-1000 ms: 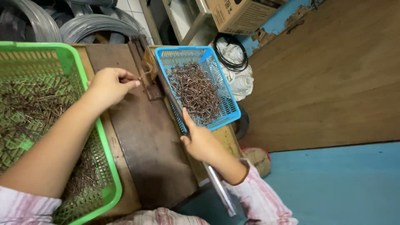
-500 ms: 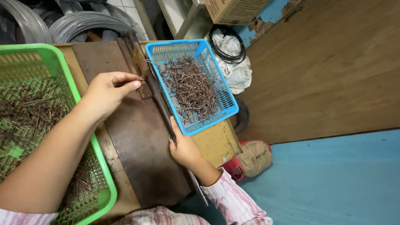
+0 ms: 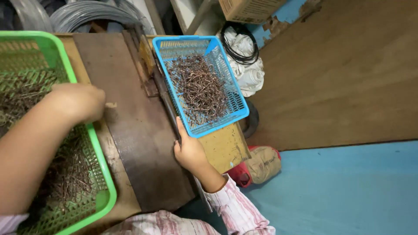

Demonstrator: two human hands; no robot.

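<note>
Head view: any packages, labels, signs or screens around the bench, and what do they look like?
Cardboard box: top edge, on the shelf beyond the blue basket; brown, boxy, dark print on its side.
Bag: on the floor by the bench corner; tan, lumpy, red end, small dark print.
No signs or screens.

Soft, even indoor light falls from above; shadows are faint and nothing glares. The left hand (image 3: 76,102) at nine o'clock is smeared by motion blur. The blue basket (image 3: 237,114) near twelve o'clock stays sharp. Edges bend slightly.
</note>
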